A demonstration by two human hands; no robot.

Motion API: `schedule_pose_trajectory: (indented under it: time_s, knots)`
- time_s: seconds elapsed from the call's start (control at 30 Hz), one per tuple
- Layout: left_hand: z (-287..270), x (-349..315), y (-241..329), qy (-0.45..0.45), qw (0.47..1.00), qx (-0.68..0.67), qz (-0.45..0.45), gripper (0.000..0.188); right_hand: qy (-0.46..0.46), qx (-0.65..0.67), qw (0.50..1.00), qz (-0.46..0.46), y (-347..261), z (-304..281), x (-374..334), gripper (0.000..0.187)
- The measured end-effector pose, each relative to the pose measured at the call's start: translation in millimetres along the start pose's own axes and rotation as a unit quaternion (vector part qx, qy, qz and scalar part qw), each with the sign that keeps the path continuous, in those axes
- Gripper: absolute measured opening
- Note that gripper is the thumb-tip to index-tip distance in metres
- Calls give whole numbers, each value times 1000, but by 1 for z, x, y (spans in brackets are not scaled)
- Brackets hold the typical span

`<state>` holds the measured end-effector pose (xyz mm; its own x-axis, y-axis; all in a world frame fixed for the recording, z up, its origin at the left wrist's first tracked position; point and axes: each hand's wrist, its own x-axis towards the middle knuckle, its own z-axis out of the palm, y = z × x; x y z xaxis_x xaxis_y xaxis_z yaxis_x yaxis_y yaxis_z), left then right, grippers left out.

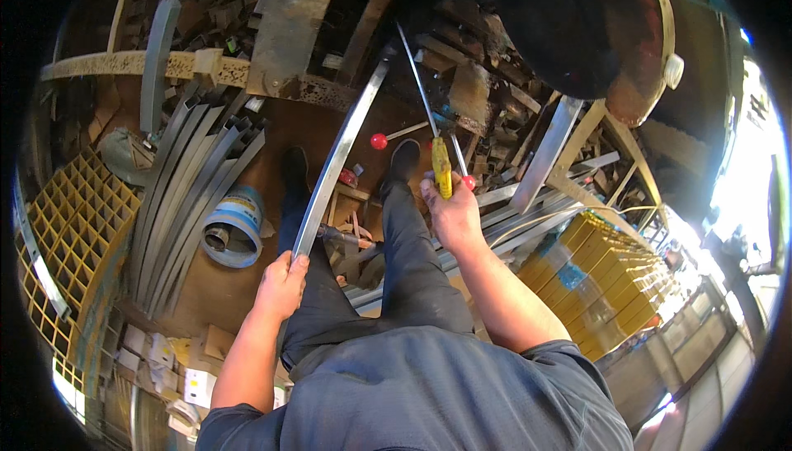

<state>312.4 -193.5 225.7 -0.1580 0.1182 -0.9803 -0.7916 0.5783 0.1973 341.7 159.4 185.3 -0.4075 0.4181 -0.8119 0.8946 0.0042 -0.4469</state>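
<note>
My left hand [283, 286] is closed around the near end of a long, shiny square metal tube [337, 164]. The tube slants away from me, and its far end lies near the dark machine. My right hand [453, 213] is wrapped around a slim yellow tool [442, 169]. From the tool's far end a long, thin silver strip [418, 80] runs forward, roughly alongside the tube; I cannot make out the tool's exact kind. Close by are two metal levers with red ball knobs, one knob [379, 141] between tube and tool, the other knob [469, 182] just right of my fingers.
Curved metal profiles [177, 195] and a blue-and-white bucket [233, 226] stand on the left beside a yellow grating [74, 220]. Offcuts [511, 113] heap up ahead. On the right lie metal lengths and a stack of yellow bars [590, 286]. A dark machine [569, 22] looms at the far right.
</note>
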Motion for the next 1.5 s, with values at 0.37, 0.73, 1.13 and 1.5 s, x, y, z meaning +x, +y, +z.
schedule_pose_trajectory:
  time_s: [0.37,0.73,1.13,1.5]
  knots:
    - [11,-13,5,27,999,-18,-16,37,-56,2,994,93,69,-21,-21,31]
    - [15,-8,3,29,999,-1,15,45,-29,85,996,3,41,0,-19,26]
    - [-2,-14,15,4,999,-38,28,45,74,98,992,-21,-14,-38,-7,31]
    - [-20,-7,-3,-1,998,-30,53,41,202,-243,937,-150,105,-108,-21,41]
